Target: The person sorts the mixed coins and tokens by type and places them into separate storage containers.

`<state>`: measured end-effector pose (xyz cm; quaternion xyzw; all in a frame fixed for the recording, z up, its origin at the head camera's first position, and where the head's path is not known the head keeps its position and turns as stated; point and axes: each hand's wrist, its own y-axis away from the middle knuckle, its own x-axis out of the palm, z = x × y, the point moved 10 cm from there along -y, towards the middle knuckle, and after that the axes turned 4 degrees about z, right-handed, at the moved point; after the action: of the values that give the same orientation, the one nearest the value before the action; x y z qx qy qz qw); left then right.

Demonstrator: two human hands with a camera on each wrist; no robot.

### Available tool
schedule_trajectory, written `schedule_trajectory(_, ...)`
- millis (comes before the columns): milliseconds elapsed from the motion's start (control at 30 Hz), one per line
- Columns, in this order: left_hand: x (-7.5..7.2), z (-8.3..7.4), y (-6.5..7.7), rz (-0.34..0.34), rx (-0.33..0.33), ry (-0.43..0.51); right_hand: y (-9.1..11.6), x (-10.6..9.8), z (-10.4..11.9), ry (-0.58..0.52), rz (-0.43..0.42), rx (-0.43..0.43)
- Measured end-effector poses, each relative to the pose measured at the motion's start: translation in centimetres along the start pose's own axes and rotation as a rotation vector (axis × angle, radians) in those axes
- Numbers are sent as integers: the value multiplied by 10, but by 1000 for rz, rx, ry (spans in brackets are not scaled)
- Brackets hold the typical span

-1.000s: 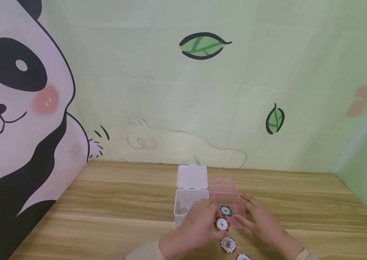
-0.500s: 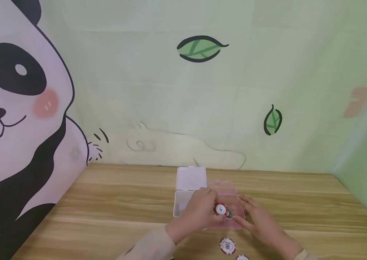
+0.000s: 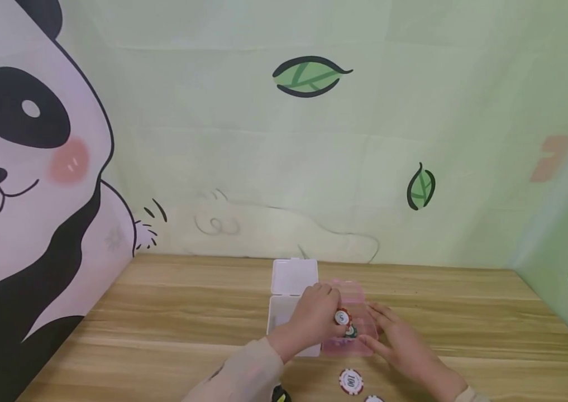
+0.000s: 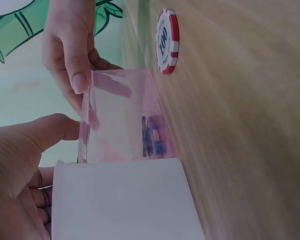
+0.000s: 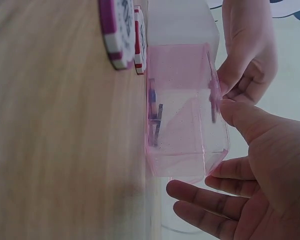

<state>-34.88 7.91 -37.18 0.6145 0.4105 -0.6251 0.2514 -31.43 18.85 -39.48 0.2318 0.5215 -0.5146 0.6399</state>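
Observation:
My left hand [image 3: 314, 314] pinches a red-edged poker chip [image 3: 343, 317] marked 5 at the opening of a see-through pink box [image 3: 348, 350]. A green-edged chip [image 3: 351, 331] shows just below it. Through the box wall in the left wrist view, chips [image 4: 155, 137] lie at the bottom. My right hand [image 3: 404, 340] grips the box's right side, its thumb at the rim and fingers along the wall. Left of the pink box, touching or nearly so, stands a white box [image 3: 309, 350] with its lid [image 3: 295, 277] up. My left hand partly hides the white box.
A red-and-white chip [image 3: 351, 382] marked 100 lies on the wooden table [image 3: 464, 312] in front of the pink box. Another chip [image 3: 374, 398] is cut off by the lower edge. A small black-and-yellow thing [image 3: 280, 394] shows beside the left sleeve.
My left hand has lifted the red chip from in front of the pink box and carried it up to the box's opening. The right hand keeps its place on the box.

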Motion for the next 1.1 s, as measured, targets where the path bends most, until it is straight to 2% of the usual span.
schedule_trajectory(400,14,0,-10,88,-21,-103,-1,1,-1,-5,10,17)
schedule_trajectory(700,14,-1,-11,68,-17,-131,0,3,-3,-19,29,32)
schedule_trajectory(1100,13,1,-11,40,-11,-112,-1,3,-4,-28,45,46)
